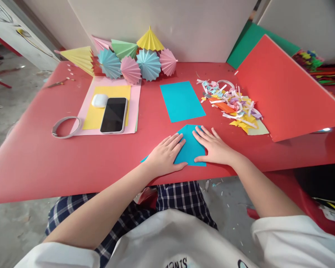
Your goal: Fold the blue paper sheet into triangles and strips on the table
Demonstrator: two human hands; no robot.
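A blue sheet of paper (190,150), with a fold coming to a point at its far edge, lies flat near the front of the red table. My left hand (167,154) presses on its left part, palm down, fingers stretched out and thumb apart. On its right part rests my right hand (212,147), flat too, with fingers spread. A corner of the paper sticks out to the left beneath my left wrist. Just beyond my hands lies a second, flat blue sheet (182,101).
Folded paper umbrellas (148,64) stand along the back wall. To the left, a phone (114,114) and white earbud case (99,100) sit on stacked paper, beside a ring-shaped band (66,127). Paper scraps (234,104) lie right, before a leaning red board (289,93).
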